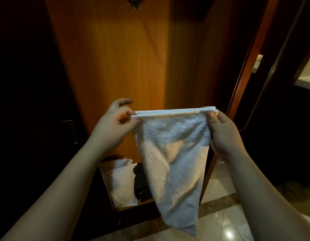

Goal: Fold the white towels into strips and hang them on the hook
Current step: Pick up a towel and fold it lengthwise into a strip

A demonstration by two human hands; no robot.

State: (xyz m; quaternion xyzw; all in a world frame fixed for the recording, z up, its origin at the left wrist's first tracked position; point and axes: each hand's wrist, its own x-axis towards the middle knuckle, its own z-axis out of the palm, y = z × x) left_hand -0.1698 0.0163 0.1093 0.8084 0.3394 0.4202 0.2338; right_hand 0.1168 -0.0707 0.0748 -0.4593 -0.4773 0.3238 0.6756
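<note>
While held up before the wooden door, white towel stretched by its doubled top hem between both hands, hanging down to a narrow point above the glossy tiled floor. Left hand pinching the left corner between thumb and forefinger, other fingers loosely raised. Right hand gripping the right corner, thumb pressed on the near face. Metal hook high on the door at the top edge, well apart from the towel. Low beside the door, white bag next to a dark box.
</note>
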